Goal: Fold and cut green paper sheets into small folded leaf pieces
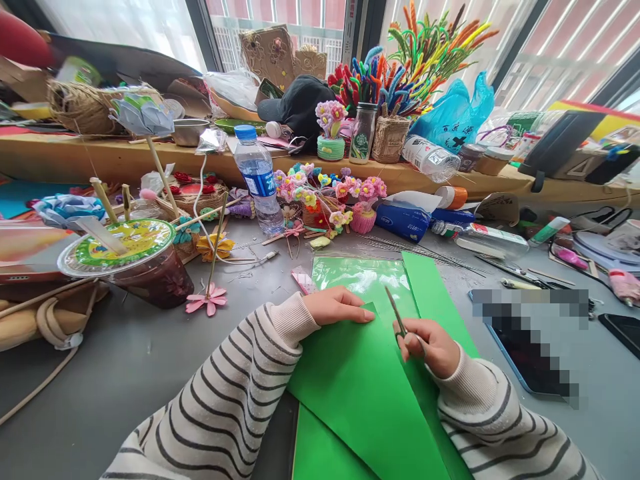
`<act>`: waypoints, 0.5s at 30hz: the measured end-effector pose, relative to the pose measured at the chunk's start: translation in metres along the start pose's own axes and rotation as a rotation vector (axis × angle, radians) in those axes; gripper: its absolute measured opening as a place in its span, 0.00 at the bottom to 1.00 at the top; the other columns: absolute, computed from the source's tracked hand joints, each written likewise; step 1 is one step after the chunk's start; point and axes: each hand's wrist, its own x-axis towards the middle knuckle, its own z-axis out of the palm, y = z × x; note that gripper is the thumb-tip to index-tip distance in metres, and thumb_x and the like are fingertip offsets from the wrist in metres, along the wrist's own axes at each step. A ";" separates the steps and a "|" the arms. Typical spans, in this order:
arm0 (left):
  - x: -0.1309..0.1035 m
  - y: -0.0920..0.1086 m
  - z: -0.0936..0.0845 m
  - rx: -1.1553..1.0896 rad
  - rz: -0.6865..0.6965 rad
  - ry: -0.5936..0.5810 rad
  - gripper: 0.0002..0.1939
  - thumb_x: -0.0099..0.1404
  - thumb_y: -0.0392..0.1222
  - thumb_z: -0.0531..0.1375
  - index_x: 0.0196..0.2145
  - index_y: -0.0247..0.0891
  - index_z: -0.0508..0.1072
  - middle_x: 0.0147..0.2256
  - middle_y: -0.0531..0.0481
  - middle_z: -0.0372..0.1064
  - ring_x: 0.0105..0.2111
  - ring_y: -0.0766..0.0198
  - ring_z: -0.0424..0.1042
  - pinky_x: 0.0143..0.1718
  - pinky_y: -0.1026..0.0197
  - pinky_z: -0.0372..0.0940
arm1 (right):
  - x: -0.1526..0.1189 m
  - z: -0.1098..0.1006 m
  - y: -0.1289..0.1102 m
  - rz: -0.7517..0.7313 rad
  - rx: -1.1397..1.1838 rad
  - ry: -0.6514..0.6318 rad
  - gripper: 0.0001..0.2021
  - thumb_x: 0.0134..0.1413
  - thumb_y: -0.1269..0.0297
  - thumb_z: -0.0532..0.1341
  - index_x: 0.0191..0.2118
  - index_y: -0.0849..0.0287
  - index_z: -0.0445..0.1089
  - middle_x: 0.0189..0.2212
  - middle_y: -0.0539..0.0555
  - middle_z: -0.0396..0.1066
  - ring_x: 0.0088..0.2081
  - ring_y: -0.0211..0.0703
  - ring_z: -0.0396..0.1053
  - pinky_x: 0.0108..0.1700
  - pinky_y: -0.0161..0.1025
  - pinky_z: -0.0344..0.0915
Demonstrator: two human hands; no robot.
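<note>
My left hand (pixel 341 305) is closed on the upper corner of a green sheet of paper (pixel 367 387), thumb on top and fingers behind it. In my right hand (pixel 430 343) is a pair of scissors (pixel 395 308), its blades pointing up and to the left, just right of the sheet's corner. Beneath lies a clear plastic sleeve (pixel 363 270) with more green paper in or under it. A separate green strip (pixel 436 293) rests along its right side.
On the left stands a lidded drink cup (pixel 145 280), with a pink paper flower (pixel 207 300) beside it. A water bottle (pixel 260 180) stands behind my hands. To the right lies a phone (pixel 530 353). Crafts and pipe cleaners (pixel 430 47) crowd the back ledge (pixel 200 160).
</note>
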 end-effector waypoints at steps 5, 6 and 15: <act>-0.005 0.001 -0.006 0.094 0.020 0.074 0.19 0.52 0.51 0.52 0.14 0.36 0.51 0.14 0.59 0.39 0.15 0.74 0.41 0.15 0.66 0.38 | -0.002 -0.008 -0.003 0.076 0.051 0.020 0.21 0.41 0.46 0.51 0.14 0.61 0.58 0.12 0.46 0.50 0.16 0.31 0.47 0.20 0.33 0.44; -0.006 0.001 -0.007 0.104 0.025 0.080 0.19 0.52 0.51 0.51 0.14 0.36 0.51 0.14 0.59 0.39 0.15 0.74 0.41 0.15 0.66 0.39 | -0.002 -0.007 -0.002 0.104 0.054 0.008 0.20 0.40 0.47 0.53 0.15 0.60 0.57 0.13 0.46 0.50 0.17 0.31 0.47 0.20 0.33 0.44; -0.007 0.004 -0.014 0.279 0.074 0.223 0.17 0.55 0.48 0.49 0.16 0.35 0.54 0.15 0.58 0.45 0.16 0.73 0.48 0.16 0.68 0.46 | 0.002 0.009 -0.001 0.087 -0.130 0.065 0.16 0.36 0.59 0.59 0.15 0.58 0.49 0.12 0.43 0.44 0.16 0.29 0.42 0.17 0.32 0.42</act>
